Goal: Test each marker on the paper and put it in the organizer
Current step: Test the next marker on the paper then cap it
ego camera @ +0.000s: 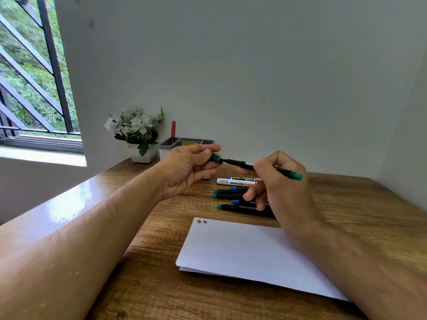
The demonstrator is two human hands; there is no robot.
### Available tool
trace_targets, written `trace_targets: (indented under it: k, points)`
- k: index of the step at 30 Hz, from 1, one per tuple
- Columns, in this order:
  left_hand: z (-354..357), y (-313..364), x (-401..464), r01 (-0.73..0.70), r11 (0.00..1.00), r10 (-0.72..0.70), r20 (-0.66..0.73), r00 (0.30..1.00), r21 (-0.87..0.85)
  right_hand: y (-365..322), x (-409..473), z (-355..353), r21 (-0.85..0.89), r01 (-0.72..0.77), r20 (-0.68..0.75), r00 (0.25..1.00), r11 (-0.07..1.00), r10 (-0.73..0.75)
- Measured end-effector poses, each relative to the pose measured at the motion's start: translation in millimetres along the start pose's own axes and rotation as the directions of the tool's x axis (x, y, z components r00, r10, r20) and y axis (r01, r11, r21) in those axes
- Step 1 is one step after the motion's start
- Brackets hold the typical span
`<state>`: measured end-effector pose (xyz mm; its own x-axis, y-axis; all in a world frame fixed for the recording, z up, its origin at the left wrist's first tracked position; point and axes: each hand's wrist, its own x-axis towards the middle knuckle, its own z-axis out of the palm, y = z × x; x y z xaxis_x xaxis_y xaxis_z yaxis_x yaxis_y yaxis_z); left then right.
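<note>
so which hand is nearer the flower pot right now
Left. The left hand is up just right of the flower pot, gripping the marker's green cap. The right hand holds the marker barrel farther right, over the markers lying on the table.

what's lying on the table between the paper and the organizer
In the head view, a row of markers lies on the table between the paper and the organizer, partly hidden by the hands.

Loose markers (240, 195) lie between the paper (242, 255) and the organizer (184, 144); a flower pot (142, 151) stands just left of it.
</note>
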<state>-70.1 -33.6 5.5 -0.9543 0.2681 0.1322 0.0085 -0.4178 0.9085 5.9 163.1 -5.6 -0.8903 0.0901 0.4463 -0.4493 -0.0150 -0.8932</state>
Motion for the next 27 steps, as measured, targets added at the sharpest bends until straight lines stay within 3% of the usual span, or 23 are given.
trace_targets:
  k: [11,18,24,27]
  points:
    - [1,0,-1,0.009,0.999,-0.009,0.003,1.000,0.051,4,4,-3,-0.092,0.082,-0.013,0.996,0.992,-0.084]
    - [0,1,-1,-0.041,0.999,0.041,0.003,0.999,-0.006,0,4,-4,0.128,-0.002,0.075,0.997,0.992,-0.007]
    - [-1,0,-1,-0.060,0.998,0.059,0.030,0.998,0.028,4,9,-5,-0.072,-0.066,-0.026,0.998,0.995,0.064]
    - [0,0,-1,-0.050,0.997,0.047,0.054,0.997,0.053,7,13,-5,-0.271,0.008,-0.088,0.996,0.963,-0.033]
